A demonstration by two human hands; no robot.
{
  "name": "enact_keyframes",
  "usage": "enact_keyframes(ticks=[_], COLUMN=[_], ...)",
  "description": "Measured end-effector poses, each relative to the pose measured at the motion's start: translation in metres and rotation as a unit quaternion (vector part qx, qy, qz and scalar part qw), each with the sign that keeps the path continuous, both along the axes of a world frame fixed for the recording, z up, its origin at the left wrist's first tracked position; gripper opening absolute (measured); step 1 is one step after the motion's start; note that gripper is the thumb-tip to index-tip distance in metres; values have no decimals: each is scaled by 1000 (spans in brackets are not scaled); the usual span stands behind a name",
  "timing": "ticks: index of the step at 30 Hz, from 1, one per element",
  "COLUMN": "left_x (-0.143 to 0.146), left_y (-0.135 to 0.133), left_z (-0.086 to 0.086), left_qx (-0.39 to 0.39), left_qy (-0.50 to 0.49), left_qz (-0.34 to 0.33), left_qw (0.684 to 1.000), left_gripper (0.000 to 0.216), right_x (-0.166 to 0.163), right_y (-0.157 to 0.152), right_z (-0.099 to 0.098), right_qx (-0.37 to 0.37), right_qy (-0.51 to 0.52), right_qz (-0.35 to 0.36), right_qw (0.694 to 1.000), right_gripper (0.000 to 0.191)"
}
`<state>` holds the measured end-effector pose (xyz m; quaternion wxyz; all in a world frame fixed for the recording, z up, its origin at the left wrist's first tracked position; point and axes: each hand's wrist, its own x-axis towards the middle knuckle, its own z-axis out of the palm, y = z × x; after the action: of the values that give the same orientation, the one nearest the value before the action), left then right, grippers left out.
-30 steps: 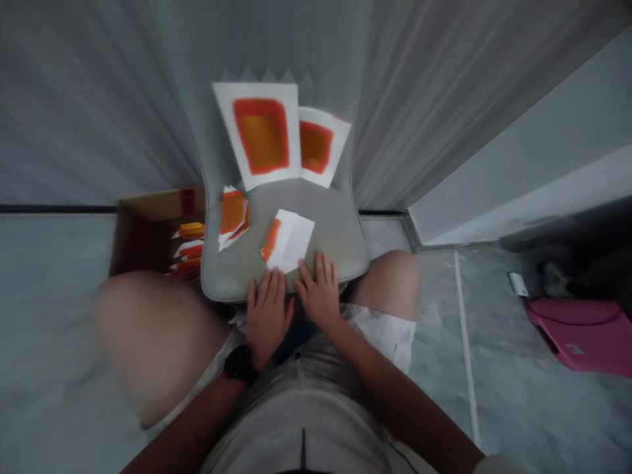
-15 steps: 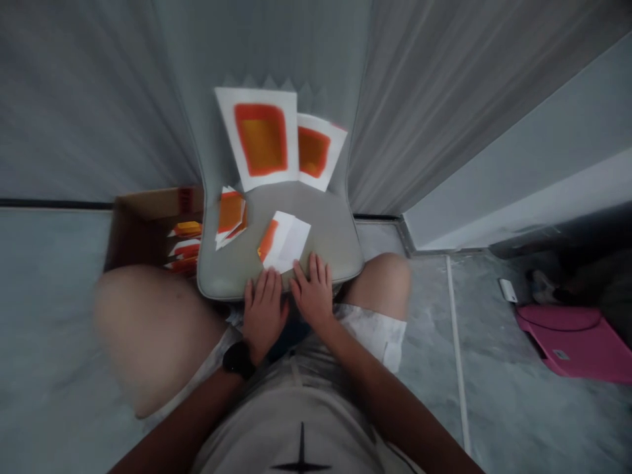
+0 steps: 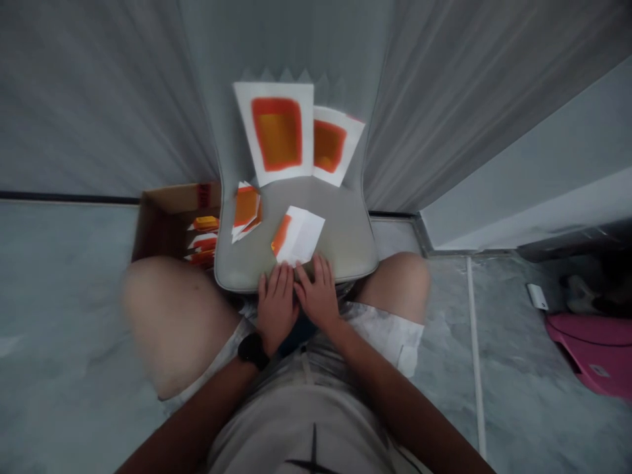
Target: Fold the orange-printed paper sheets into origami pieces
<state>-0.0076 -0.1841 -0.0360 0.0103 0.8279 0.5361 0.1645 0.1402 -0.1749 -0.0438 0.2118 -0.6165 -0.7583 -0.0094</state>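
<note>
My left hand (image 3: 277, 299) lies flat at the front edge of the grey chair seat (image 3: 340, 227), its fingers stretched out and holding nothing. Beside it my right hand (image 3: 318, 293) rests in the same way, fingers apart. Just beyond the fingertips is a folded white and orange paper piece (image 3: 302, 236); whether the fingertips touch it I cannot tell. Left of it lies a small stack of orange and white paper pieces (image 3: 247, 209). Two white paper bags with orange prints, a left one (image 3: 277, 135) and a right one (image 3: 330, 145), lean on the backrest.
A cardboard box (image 3: 170, 201) with several orange and white papers stands on the floor left of the chair. A grey curtain (image 3: 99, 99) hangs behind. On the right floor are a pink plastic item (image 3: 592, 349) and a small white object (image 3: 536, 296).
The whole view has shifted, so everything appears slightly farther right. Both hands stay at the seat's front edge, and the papers keep their places on the chair.
</note>
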Motion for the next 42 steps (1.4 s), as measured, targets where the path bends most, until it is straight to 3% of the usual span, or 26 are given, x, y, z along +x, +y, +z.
enact_keyframes(ticks=[9, 23, 37, 42], left_x=[1, 3, 1, -2], left_y=[-1, -2, -2, 1], left_z=[-1, -7, -14, -4], left_qx=[-27, -37, -21, -7], left_qy=[-21, -10, -16, -78], left_qz=[9, 15, 10, 13], left_qw=[999, 999, 1000, 997], left_gripper=[71, 75, 79, 71], right_x=[29, 22, 20, 21], right_y=[14, 17, 18, 18], right_z=[8, -13, -15, -11], right_qx=[-15, 62, 82, 73], right_qy=[22, 23, 26, 24], right_qz=[-28, -65, -71, -69], right_qw=[999, 996, 994, 995], right_gripper=[43, 39, 39, 40])
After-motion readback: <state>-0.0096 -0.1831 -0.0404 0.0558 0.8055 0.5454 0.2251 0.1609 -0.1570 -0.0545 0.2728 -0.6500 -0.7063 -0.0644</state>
